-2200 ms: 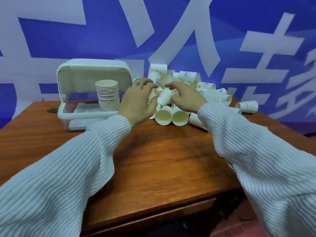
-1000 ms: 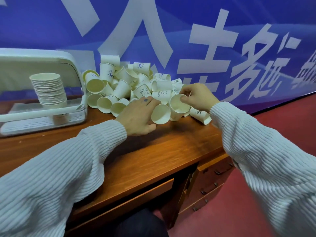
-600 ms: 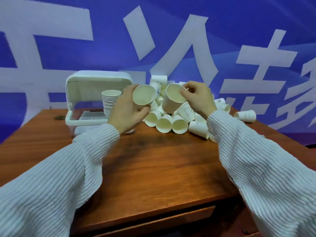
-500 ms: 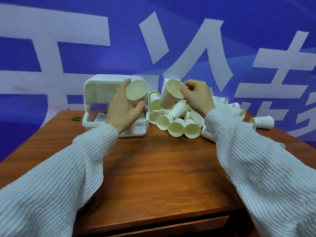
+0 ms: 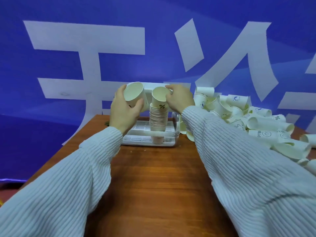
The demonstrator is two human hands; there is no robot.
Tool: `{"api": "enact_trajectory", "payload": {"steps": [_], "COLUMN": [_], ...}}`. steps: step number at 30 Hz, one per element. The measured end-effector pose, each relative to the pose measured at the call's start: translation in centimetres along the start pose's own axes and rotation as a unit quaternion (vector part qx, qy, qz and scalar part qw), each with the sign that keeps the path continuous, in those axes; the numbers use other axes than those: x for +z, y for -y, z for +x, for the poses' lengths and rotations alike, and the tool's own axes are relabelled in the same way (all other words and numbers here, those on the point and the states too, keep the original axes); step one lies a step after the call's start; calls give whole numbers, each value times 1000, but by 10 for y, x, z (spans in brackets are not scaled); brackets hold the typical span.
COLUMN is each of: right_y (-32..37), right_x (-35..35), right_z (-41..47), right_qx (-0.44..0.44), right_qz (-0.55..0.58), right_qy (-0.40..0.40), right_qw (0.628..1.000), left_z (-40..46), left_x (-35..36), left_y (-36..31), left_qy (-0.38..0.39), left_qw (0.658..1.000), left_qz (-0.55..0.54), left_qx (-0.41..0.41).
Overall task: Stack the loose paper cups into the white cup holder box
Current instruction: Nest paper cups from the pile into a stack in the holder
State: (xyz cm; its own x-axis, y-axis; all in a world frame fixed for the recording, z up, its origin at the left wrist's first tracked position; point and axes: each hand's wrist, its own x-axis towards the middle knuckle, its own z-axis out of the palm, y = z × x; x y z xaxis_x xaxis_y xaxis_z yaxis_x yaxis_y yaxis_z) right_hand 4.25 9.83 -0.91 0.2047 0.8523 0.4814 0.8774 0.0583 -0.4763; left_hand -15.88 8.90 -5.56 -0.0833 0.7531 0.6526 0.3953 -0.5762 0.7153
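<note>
1. At the left, the left hand point(image 5: 123, 111) grips a paper cup point(image 5: 133, 94) tipped on its side, its open mouth turned toward the camera, held just left of the stack and not yet placed.

2. Behind and below that hand sits the white cup holder box point(image 5: 148, 140), standing near the far edge of the wooden table point(image 5: 153, 185); its lid is raised at the back and its slotted floor shows on either side of the stack.

3. Inside the box a single stack of cups point(image 5: 158, 119) rises upright; the rims are too tightly packed to count. This, by the look of it, is the work done so far.

4. On top of the stack, the right hand point(image 5: 180, 100) clasps the rim of the top cup point(image 5: 160, 98), upright and seated partway into the cup below. It seems to be mid-placement; whether it is fully pressed home cannot be told.

5. That cup carries a black "%" mark on its side, the clearest print in view.

6. To the right, a large pile of loose cups point(image 5: 248, 117) lies tumbled across the table, well apart from the box. Judged from its size, most of the job remains.

7. Among the pile, one cup reads "HELLO" beside a smiley face; others show blue logos and small cartoon drawings too small to read.

8. Behind everything hangs a blue banner point(image 5: 68, 48) with large white characters, cropped and not fully legible.
</note>
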Motion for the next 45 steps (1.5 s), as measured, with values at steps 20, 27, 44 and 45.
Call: {"api": "enact_trajectory", "payload": {"steps": [20, 27, 44, 45], "right_y": [-13, -16, -24, -26], "right_x": [27, 32, 36, 36], "right_z": [10, 0, -8, -10], "right_qx": [51, 24, 149, 150], "right_qz": [7, 69, 221, 232], "right_qy": [173, 163, 147, 141], "right_qw": [984, 984, 952, 951], "left_z": [25, 35, 29, 25], "left_x": [28, 39, 57, 57], "left_y": [-20, -31, -7, -4], "left_qy": [12, 96, 234, 251], "left_qw": [1000, 995, 962, 955], "left_qz": [-13, 11, 144, 155], "left_qx": [-1, -7, 1, -9]}}
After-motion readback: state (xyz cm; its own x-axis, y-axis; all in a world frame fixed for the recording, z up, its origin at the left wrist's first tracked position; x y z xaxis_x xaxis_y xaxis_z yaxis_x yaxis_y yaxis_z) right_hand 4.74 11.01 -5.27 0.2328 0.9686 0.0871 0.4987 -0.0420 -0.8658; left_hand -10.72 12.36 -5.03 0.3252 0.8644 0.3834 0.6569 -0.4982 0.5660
